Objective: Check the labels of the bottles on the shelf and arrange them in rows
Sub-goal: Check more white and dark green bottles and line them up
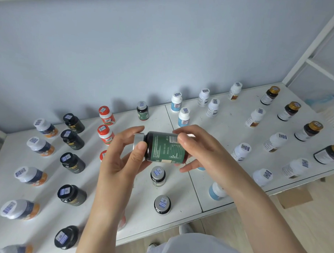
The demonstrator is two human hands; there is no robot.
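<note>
No lettering is legible. Green-labelled bottle [165, 147], held sideways over the middle of the shelf [178, 198]: a white barcode and a printed table, characters too small to read. Cap stickers [162, 202] on the standing bottles [75, 165]: blue-and-white code patches, unreadable; side labels blurred.

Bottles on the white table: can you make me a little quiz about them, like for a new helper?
1. True or false: the left hand and right hand hold the green bottle lying sideways.
2. Which caps do the bottles at the right edge of the table wear? A gold, B red, C pink.
3. Fill in: the green bottle's silver ____ points toward the left hand.
Key: 1 true; 2 A; 3 cap.
</note>
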